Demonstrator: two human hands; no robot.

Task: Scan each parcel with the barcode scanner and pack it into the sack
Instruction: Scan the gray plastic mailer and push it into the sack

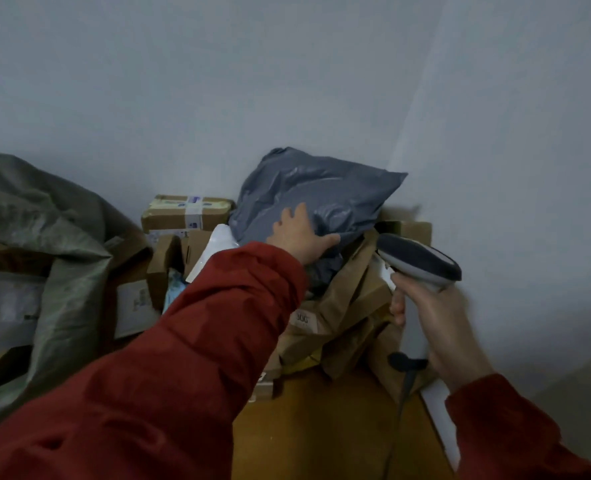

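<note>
One grey-green woven sack (pixel 62 237) slumps at left over cardboard boxes (pixel 186 211). A grey plastic mailer (pixel 321 188) tops the corner pile, its lower edge pinched by the left hand (pixel 299 237), fingers and thumb. The right hand (pixel 443 327) has its fingers wrapped round the barcode scanner (pixel 418 258).

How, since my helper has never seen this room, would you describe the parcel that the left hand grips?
Find the corner where the walls meet, above a heap of parcels. Topmost, left of the scanner, lies the grey bag, its lower edge in the left hand. It alone is crinkled grey plastic; its neighbours are mostly brown paper and cardboard.
</note>
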